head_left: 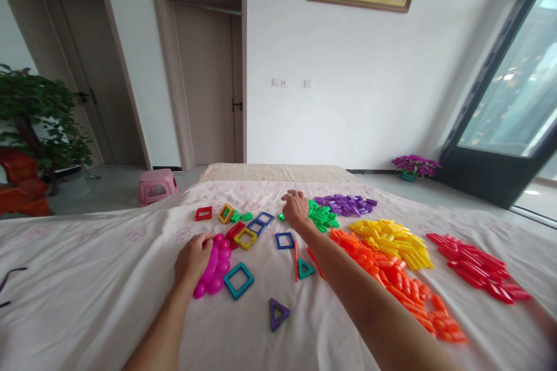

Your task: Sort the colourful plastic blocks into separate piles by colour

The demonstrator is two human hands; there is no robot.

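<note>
My left hand (195,256) is closed over the left edge of a bumpy magenta plastic piece (215,266) with rounded lobes; its exact kind is unclear. My right hand (297,208) reaches over the sheet beside a pile of green plastic pieces (322,215). Its fingers point left, bent and apart, with nothing visible in them. Close to the magenta piece lie a teal square frame tile (249,287), a yellow square tile (253,237) and a red tile (235,233). Below the right wrist are a blue square tile (285,247) and a green triangle tile (306,270).
Piles of purple (346,204), yellow (391,237), orange (387,269) and red pieces (476,264) spread across the right side of the bedsheet (226,339). A purple triangle tile (277,314) lies at the front. A pink stool (157,186) stands beyond the left edge.
</note>
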